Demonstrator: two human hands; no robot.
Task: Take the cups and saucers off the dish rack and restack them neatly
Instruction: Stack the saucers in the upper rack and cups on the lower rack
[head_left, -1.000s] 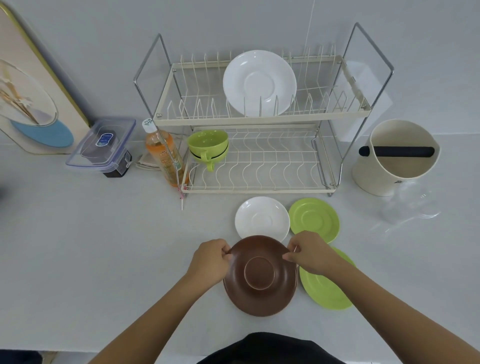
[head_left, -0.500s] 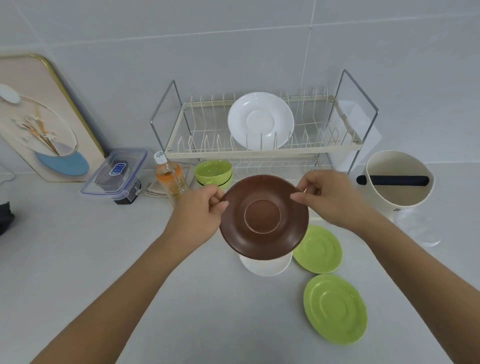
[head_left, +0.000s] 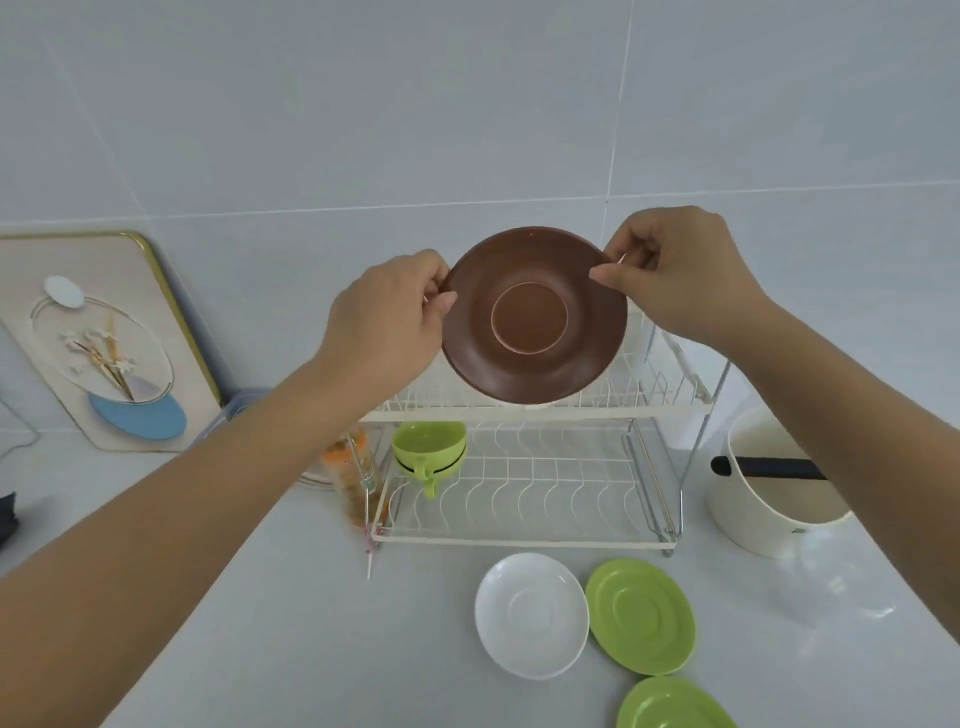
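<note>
Raised since earlier: one round brown ceramic saucer (head_left: 534, 315), left hand (head_left: 387, 321), right hand (head_left: 675, 273) pinching rim; tabletop (head_left: 291, 623) holds one white saucer (head_left: 531, 614), two green saucers (head_left: 640, 616).

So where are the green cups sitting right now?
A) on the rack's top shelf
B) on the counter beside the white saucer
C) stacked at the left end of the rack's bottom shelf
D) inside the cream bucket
C: the green cups sit nested one in the other at the left end of the dish rack's lower shelf.
</note>
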